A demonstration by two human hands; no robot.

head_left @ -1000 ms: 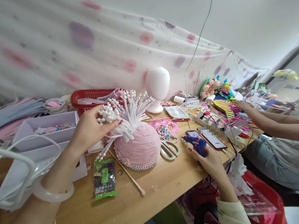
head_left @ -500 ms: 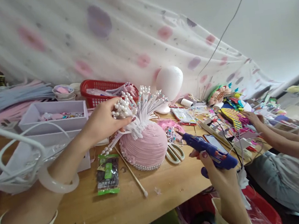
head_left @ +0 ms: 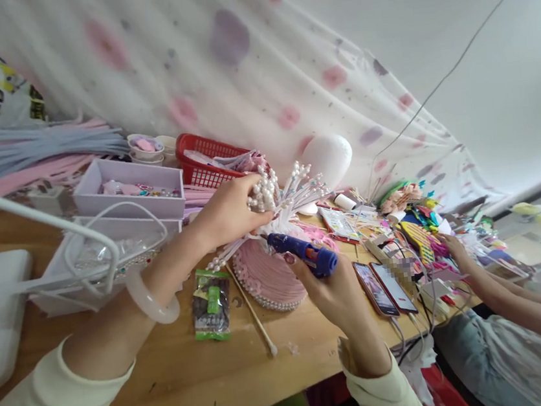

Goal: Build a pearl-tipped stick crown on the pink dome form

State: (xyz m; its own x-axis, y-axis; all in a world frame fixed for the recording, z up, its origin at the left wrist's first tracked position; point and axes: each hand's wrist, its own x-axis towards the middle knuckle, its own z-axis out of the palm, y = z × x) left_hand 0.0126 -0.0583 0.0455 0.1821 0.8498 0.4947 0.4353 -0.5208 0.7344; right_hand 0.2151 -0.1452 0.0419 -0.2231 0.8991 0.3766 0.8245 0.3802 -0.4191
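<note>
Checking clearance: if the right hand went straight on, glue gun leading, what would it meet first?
Probably the pearl-tipped white stems by the left hand, or that hand itself; depth is unclear.

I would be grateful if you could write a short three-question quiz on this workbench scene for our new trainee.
1. Short answer: which tool is in the person's right hand?
2. True or false, about the left hand: it grips the white foam head.
3. Multiple choice: how many phones lie side by side on the table? (a) one, (b) two, (c) three.

Key
1. A blue glue gun.
2. False; it holds a cluster of white beads.
3. (b) two.
</note>
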